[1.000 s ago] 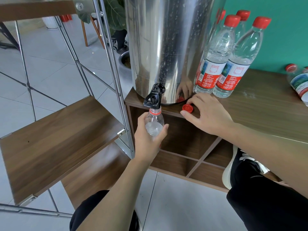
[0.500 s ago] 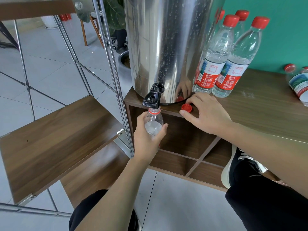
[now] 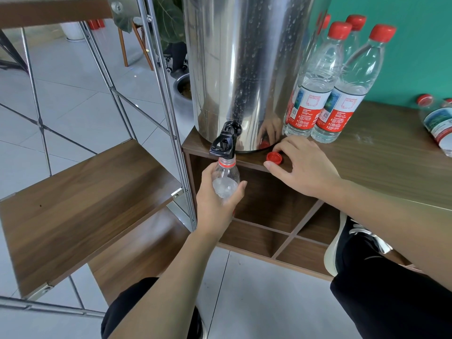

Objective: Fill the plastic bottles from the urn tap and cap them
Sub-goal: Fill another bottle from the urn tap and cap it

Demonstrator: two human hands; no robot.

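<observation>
A tall steel urn (image 3: pixel 241 67) stands on the wooden cabinet top (image 3: pixel 381 165), its black tap (image 3: pixel 223 145) jutting over the front edge. My left hand (image 3: pixel 216 206) grips an uncapped clear bottle (image 3: pixel 225 179) upright, its mouth right under the tap; water shows inside. A loose red cap (image 3: pixel 274 157) lies on the cabinet top by the urn's base. My right hand (image 3: pixel 303 167) rests there with thumb and fingers around the cap, touching it. Three capped bottles (image 3: pixel 342 94) stand right of the urn.
Another capped bottle (image 3: pixel 437 123) lies at the far right of the cabinet top. A metal-framed rack with wooden shelves (image 3: pixel 80 194) stands close on the left. Open cubbies (image 3: pixel 281 216) sit below the cabinet top. My knees and one shoe (image 3: pixel 347 243) are at the bottom.
</observation>
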